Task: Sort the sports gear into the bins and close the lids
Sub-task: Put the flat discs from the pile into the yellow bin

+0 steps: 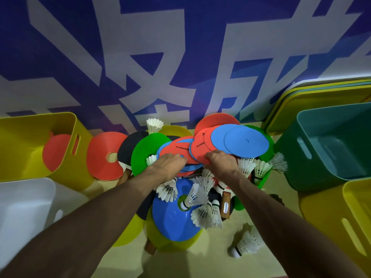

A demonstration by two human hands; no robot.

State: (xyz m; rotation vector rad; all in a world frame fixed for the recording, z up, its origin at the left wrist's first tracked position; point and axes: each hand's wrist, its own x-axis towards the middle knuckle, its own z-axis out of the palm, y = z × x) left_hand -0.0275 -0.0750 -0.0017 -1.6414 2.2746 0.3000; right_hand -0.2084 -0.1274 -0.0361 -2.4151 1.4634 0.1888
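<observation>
A heap of gear lies on the floor: flat red discs (pixel 197 148), blue discs (pixel 246 141), a green cone (pixel 147 151), a blue cone (pixel 170 215), several white shuttlecocks (pixel 204 215) and table tennis paddles (pixel 127 149). My left hand (pixel 169 162) rests fingers-down on the overlapping red and blue discs at the heap's middle. My right hand (pixel 221 161) grips the near edge of a red disc beside it. One shuttlecock (pixel 246 244) lies apart at the lower right.
A yellow bin (pixel 26 149) at left holds a red cone (pixel 56 151); a white bin (pixel 26 205) sits below it. A teal bin (pixel 331 145) and a yellow bin (pixel 353 213) stand at right. Stacked lids (pixel 313 91) lean on the blue wall.
</observation>
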